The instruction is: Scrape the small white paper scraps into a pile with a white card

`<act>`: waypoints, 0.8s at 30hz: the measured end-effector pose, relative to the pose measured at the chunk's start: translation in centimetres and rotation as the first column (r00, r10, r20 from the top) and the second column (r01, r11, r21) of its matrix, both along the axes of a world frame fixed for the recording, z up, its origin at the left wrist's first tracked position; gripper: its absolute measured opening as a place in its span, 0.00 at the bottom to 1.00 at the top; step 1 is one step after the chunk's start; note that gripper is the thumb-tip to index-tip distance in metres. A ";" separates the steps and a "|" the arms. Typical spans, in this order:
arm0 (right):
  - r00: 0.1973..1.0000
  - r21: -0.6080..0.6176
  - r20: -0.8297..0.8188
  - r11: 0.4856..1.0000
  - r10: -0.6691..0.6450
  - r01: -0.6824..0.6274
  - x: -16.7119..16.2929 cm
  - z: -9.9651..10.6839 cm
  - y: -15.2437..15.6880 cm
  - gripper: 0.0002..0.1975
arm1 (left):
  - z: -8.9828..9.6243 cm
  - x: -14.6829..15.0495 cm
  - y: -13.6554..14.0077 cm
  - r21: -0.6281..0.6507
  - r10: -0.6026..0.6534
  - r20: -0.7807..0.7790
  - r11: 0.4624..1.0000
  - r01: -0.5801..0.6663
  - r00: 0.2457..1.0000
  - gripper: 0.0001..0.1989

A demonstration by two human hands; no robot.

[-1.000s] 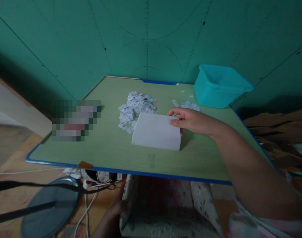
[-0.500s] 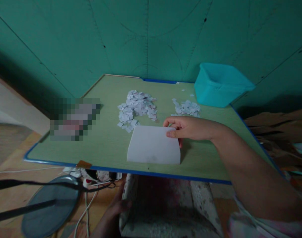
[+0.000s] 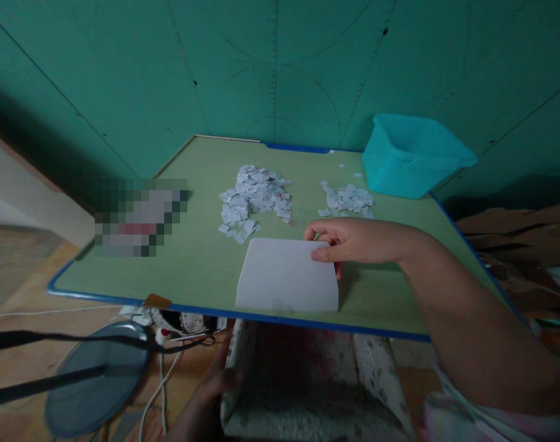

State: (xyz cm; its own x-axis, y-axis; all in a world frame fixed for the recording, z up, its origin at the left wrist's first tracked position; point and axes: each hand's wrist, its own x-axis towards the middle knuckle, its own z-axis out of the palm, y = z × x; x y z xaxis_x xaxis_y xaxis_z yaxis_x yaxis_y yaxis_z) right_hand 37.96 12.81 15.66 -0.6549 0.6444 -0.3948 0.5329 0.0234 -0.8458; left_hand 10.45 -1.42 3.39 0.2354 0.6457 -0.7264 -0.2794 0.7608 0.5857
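My right hand (image 3: 335, 242) pinches the upper right corner of a smooth white sheet (image 3: 284, 276), thumb on top and fingers behind. The sheet stands tilted on the table, its lower edge close to the table's front rim. Below that rim, my left hand (image 3: 218, 380) grips the left wall of an open patterned box (image 3: 376, 374); it is dim and partly hidden. Beyond the sheet lies a large heap of small white paper pieces (image 3: 256, 193). A smaller heap of paper pieces (image 3: 349, 199) lies to its right, behind my right hand.
A turquoise bin (image 3: 394, 169) stands at the table's back right corner. The light green table (image 3: 187, 264) has a blue rim. A blurred-out flat item (image 3: 144, 218) lies at the left. Below are a round stool (image 3: 98, 380), cables and straps. A green wall closes the back.
My right hand has drawn the white sheet slightly toward me, away from the large heap and nearer the front rim. My left hand stays at the box.
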 end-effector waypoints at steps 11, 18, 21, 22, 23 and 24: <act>0.996 -0.143 -0.073 0.988 0.047 -0.057 -0.4 1.3 -0.7 0.06 | -1.8 -0.2 0.3 0.061 0.040 0.074 0.997 -0.045 0.996 0.25; 0.995 -0.131 -0.088 0.990 0.047 -0.058 -0.5 1.7 -1.1 0.07 | -2.8 -0.9 1.3 -0.086 0.100 0.203 0.993 -0.084 0.974 0.34; 0.995 -0.107 -0.080 0.992 0.054 -0.063 -0.6 2.0 -1.3 0.07 | -3.4 -1.2 2.2 -0.183 0.091 0.227 0.982 -0.049 0.970 0.43; 0.995 -0.096 -0.078 0.993 0.056 -0.063 -0.6 2.0 -1.3 0.07 | -3.3 -1.1 2.3 -0.191 0.083 0.224 0.981 -0.040 0.971 0.44; 0.995 -0.088 -0.076 0.994 0.059 -0.066 -0.6 2.1 -1.4 0.07 | -3.1 -0.9 2.2 -0.175 0.084 0.223 0.984 -0.045 0.971 0.44; 0.995 -0.083 -0.074 0.994 0.065 -0.071 -0.6 2.1 -1.4 0.07 | -2.8 -0.6 2.1 -0.148 0.087 0.225 0.987 -0.054 0.970 0.44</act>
State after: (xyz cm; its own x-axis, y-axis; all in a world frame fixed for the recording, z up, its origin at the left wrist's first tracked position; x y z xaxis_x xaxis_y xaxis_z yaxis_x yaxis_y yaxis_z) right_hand 37.37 11.45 17.79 -0.7242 0.5635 -0.3976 0.4713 -0.0166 -0.8818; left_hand 9.80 0.65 0.58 0.3642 0.5625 -0.7423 -0.4501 0.8041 0.3884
